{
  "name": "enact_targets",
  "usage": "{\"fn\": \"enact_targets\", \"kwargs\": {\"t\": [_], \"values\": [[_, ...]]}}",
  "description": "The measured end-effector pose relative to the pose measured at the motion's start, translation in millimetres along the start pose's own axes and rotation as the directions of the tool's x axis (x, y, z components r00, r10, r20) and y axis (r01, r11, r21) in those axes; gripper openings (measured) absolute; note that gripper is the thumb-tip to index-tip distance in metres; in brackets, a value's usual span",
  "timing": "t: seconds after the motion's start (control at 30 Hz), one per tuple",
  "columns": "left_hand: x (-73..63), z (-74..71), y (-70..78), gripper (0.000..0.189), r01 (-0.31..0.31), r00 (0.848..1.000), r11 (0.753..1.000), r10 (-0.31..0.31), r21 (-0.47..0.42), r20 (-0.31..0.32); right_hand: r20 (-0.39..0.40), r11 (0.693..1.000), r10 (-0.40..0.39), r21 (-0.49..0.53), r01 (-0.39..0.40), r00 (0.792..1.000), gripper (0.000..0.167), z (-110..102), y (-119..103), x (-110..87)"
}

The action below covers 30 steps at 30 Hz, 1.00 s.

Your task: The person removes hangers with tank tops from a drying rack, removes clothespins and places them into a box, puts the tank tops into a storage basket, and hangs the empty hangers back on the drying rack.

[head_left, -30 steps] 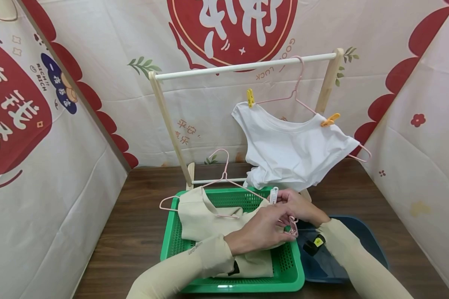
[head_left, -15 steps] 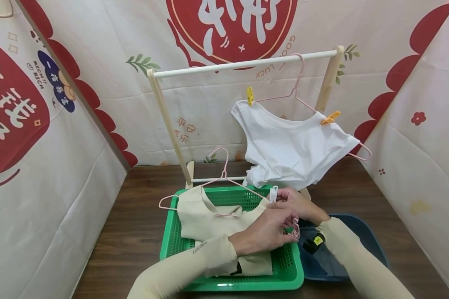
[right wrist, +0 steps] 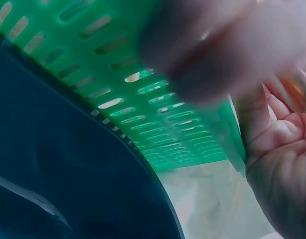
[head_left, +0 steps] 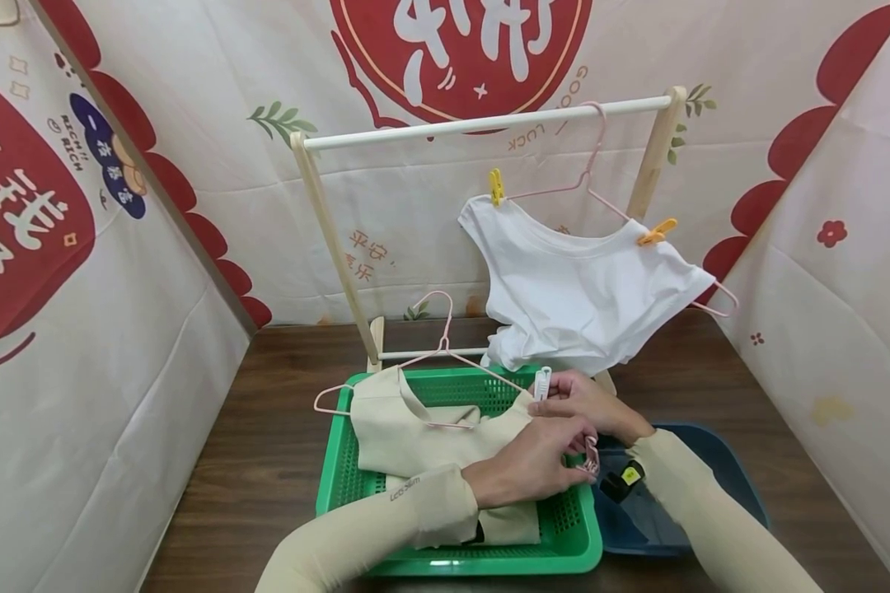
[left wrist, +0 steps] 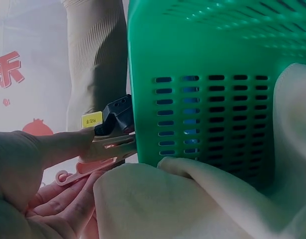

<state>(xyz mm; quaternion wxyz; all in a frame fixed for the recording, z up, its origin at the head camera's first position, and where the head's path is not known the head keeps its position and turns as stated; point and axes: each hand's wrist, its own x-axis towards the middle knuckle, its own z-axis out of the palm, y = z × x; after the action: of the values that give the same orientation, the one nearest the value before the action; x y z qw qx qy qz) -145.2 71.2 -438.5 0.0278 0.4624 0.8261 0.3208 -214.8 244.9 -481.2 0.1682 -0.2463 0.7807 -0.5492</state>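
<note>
A beige sleeveless top [head_left: 430,445] is draped on a pink hanger [head_left: 445,342] over a green basket [head_left: 452,568]. My right hand [head_left: 589,403] pinches a white clothespin [head_left: 542,384] at the top's right shoulder. Just below it, my left hand [head_left: 530,465] holds a small pink plastic piece [left wrist: 83,172] with a slot and a round eye; I cannot tell whether it belongs to the hanger. In the left wrist view, beige cloth [left wrist: 148,204] lies beside the fingers. Blurred fingers [right wrist: 208,55] cover part of the right wrist view.
Behind stands a wooden rack with a white rail [head_left: 482,123]. From it hangs a white shirt [head_left: 564,288] on a pink hanger, with a yellow clothespin [head_left: 496,187] and an orange clothespin [head_left: 657,232]. A dark blue tray [head_left: 712,469] sits right of the basket, beneath my right arm.
My left hand has shifted slightly right with the pink piece. The right hand, the white clothespin and the hanger stay almost in place.
</note>
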Motion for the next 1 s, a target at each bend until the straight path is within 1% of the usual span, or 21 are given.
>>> {"fn": "enact_targets", "kwargs": {"t": [0.17, 0.33, 0.6, 0.77, 1.0], "values": [[2.1, 1.4, 1.3, 0.039, 0.003, 1.000, 1.000, -0.003, 0.009, 0.012, 0.002, 1.000, -0.012, 0.024, 0.012, 1.000, 0.013, -0.4, -1.0, -0.4], [3.9, 3.0, 2.2, 0.038, 0.009, 1.000, 0.999, -0.010, 0.031, 0.022, 0.006, 0.999, -0.029, 0.027, 0.029, 1.000, 0.012, 0.1, -1.1, -0.3], [6.3, 7.6, 2.4, 0.037, 0.017, 0.999, 0.997, -0.020, 0.070, 0.038, 0.006, 0.999, -0.008, 0.035, 0.007, 1.000, 0.015, -0.4, -0.2, -0.3], [7.0, 10.5, 1.9, 0.035, 0.009, 0.999, 0.997, -0.012, 0.071, 0.041, 0.012, 0.998, 0.006, 0.057, -0.006, 1.000, 0.016, -0.3, -0.9, -0.8], [7.3, 11.9, 2.3, 0.036, 0.007, 0.999, 0.997, -0.011, 0.079, 0.049, 0.020, 0.998, -0.002, 0.070, 0.000, 1.000, 0.017, -0.2, -2.0, -0.9]]}}
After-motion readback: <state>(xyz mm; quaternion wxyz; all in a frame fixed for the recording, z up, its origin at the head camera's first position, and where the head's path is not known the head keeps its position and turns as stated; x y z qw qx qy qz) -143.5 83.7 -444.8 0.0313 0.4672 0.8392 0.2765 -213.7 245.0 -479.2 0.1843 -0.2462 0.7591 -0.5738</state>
